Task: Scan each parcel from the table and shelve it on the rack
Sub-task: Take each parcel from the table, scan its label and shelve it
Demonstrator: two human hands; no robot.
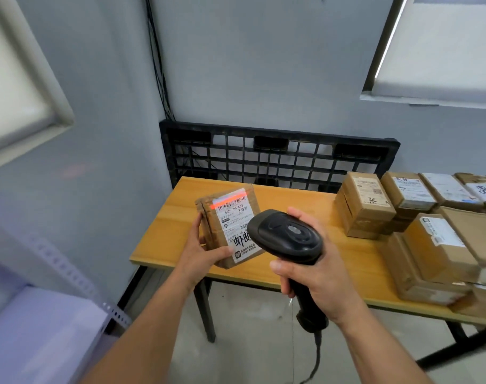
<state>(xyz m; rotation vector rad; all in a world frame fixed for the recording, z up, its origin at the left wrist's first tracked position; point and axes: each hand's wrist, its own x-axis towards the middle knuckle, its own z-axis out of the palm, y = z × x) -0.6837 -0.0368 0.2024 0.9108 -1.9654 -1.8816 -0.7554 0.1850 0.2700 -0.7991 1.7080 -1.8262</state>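
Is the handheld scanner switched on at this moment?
On: the black handheld barcode scanner casts a red line across the white label of the held brown cardboard parcel.

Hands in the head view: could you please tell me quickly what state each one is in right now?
Left hand: closed, gripping the parcel.
Right hand: closed, gripping the scanner by its handle.

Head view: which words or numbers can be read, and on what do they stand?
"530 05 A33": label on the parcel in the left hand.
"于寺村": same label.
Large handwriting below: partly hidden by the scanner in the right hand.
Labels on the stacked parcels: too blurred.
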